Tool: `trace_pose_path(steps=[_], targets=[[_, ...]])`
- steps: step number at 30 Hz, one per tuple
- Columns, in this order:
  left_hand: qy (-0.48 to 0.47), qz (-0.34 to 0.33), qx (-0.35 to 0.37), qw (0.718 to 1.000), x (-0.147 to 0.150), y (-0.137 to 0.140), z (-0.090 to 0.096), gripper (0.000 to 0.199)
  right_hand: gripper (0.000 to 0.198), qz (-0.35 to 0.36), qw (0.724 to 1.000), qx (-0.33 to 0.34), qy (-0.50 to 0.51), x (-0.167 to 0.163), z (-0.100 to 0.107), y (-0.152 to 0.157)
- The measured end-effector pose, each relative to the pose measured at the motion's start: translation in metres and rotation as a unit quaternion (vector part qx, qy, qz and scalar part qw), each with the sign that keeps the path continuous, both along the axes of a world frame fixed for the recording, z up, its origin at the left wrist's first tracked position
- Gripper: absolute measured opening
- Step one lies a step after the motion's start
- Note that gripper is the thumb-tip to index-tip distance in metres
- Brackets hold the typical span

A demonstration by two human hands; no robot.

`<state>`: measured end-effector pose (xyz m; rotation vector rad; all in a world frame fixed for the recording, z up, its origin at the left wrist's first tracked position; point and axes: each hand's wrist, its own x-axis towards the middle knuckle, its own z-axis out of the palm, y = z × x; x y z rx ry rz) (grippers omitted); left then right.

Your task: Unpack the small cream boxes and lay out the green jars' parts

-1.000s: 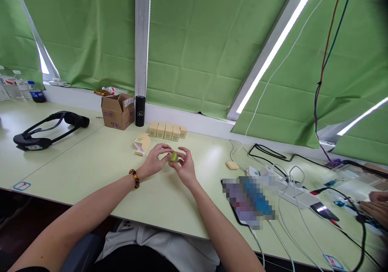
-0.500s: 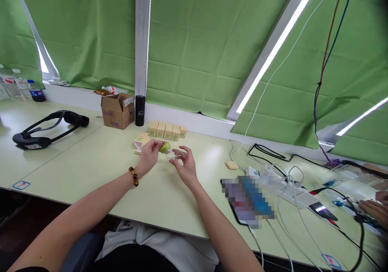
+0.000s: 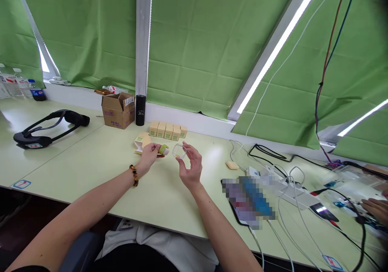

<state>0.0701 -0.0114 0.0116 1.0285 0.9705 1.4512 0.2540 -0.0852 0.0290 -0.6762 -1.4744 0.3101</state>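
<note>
My left hand (image 3: 150,154) is closed on a small green object with a white end (image 3: 164,149), which points to the right. A small clear plastic cover (image 3: 179,151) is pinched between the thumb and fingers of my right hand (image 3: 190,165). The cover is apart from the green object, a short gap to its right. Just behind my left hand lies an opened small cardboard box (image 3: 140,141), partly hidden by the hand. Farther back stands a row of several small tan boxes (image 3: 165,131).
A cardboard carton (image 3: 118,111) and a black tumbler (image 3: 140,110) stand at the back. A black headset (image 3: 50,128) lies left. To the right are a pale yellow block (image 3: 232,165), a blurred-out phone (image 3: 242,203), a power strip (image 3: 295,195), cables and another person's hand (image 3: 376,208).
The clear cover has come away from the green object's white end. My right hand has moved slightly right with it, while my left hand stays nearly in place.
</note>
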Motion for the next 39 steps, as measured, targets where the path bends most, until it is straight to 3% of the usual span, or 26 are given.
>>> trace_pose_path(steps=[4,7,10,14,16,20,23,25,28,30,34,39], targets=[[0.003,0.000,0.005,1.000,0.001,0.000,-0.001,0.028,0.030,-0.008,1.000,0.001,-0.006,0.000,0.004,-0.002],[0.001,0.004,0.006,1.000,0.001,0.001,-0.002,0.028,0.021,0.000,0.998,-0.044,0.044,-0.002,0.009,0.000],[-0.003,0.006,0.005,1.000,0.001,0.003,-0.003,0.028,0.037,0.072,0.973,-0.160,0.151,0.000,0.012,0.007],[-0.007,0.010,0.000,1.000,0.000,0.003,-0.002,0.026,0.061,0.188,0.904,-0.306,0.234,0.010,0.009,0.022],[-0.007,0.010,-0.002,1.000,0.000,0.003,-0.002,0.024,0.065,0.201,0.888,-0.337,0.238,0.016,0.005,0.028],[-0.003,0.008,-0.008,1.000,-0.001,0.003,-0.001,0.022,0.063,0.189,0.889,-0.340,0.241,0.027,-0.001,0.039],[-0.002,0.010,-0.011,1.000,-0.001,0.003,-0.001,0.024,0.054,0.143,0.901,-0.315,0.260,0.041,-0.001,0.047],[-0.002,0.011,-0.011,1.000,-0.001,0.003,-0.001,0.025,0.049,0.057,0.921,-0.291,0.251,0.053,-0.001,0.052],[-0.002,0.010,-0.009,1.000,-0.001,0.002,0.000,0.025,0.044,-0.108,0.952,-0.255,0.132,0.073,-0.005,0.057],[-0.003,0.010,-0.011,1.000,-0.001,0.001,0.001,0.025,0.049,-0.170,0.958,-0.231,0.005,0.083,-0.009,0.059],[-0.004,0.008,-0.027,1.000,0.000,-0.001,0.005,0.021,0.043,-0.205,0.923,-0.262,-0.192,0.097,-0.019,0.063],[-0.006,0.008,-0.039,0.999,0.000,-0.001,0.008,0.014,0.044,-0.211,0.894,-0.314,-0.240,0.103,-0.027,0.064]])
